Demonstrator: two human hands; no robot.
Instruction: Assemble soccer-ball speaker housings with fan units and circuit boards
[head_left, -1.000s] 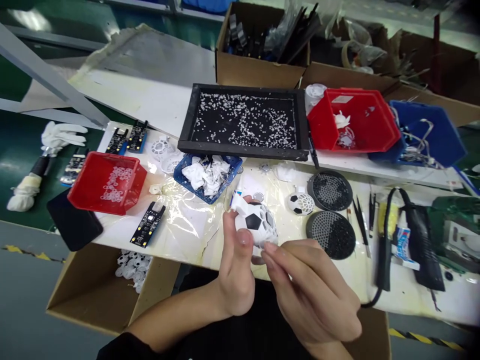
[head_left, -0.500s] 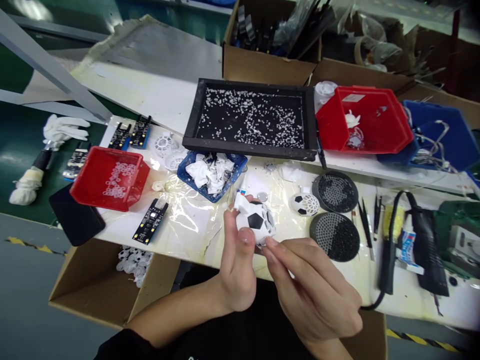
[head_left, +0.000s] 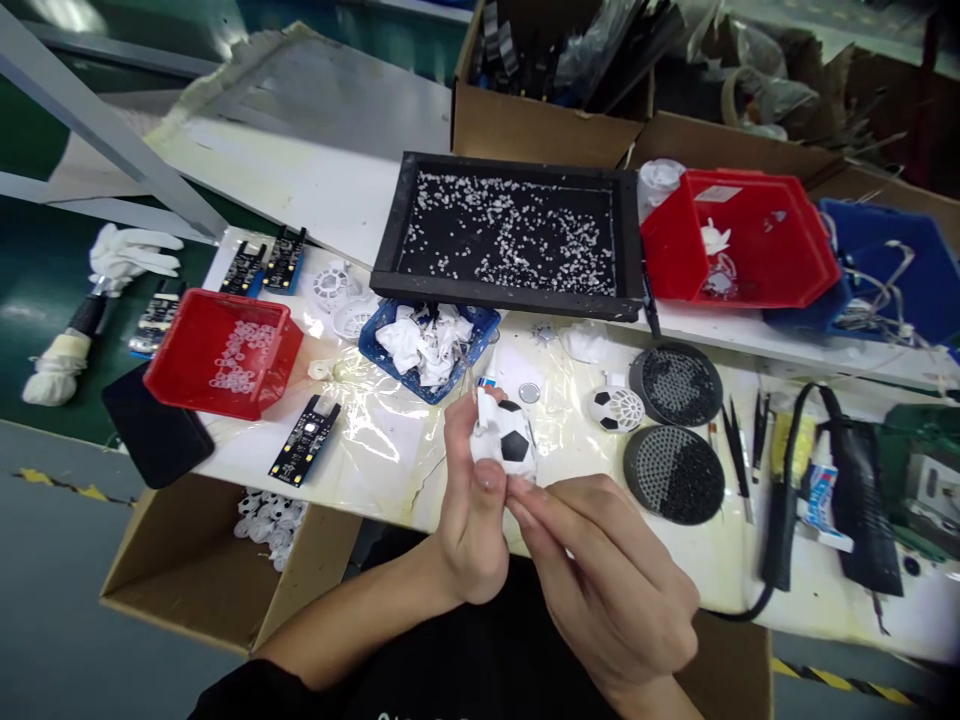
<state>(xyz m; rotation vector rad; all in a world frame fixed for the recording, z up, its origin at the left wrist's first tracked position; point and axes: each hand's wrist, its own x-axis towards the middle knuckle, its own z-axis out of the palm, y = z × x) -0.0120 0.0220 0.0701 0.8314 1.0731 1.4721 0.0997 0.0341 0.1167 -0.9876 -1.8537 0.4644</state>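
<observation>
Left fingers (head_left: 489,482) grasp football-patterned shell (head_left: 516,446) over near part of worktop (head_left: 571,445), presumably steadying it; right fingers (head_left: 541,503) pinched together at shell's near side, likely for fine control; any pinched part indistinct.

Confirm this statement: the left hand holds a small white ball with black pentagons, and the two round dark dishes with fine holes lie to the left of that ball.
Wrong side: the head view shows the two round dark dishes to the right of the small white ball with black pentagons. The left hand does hold that ball.
</observation>
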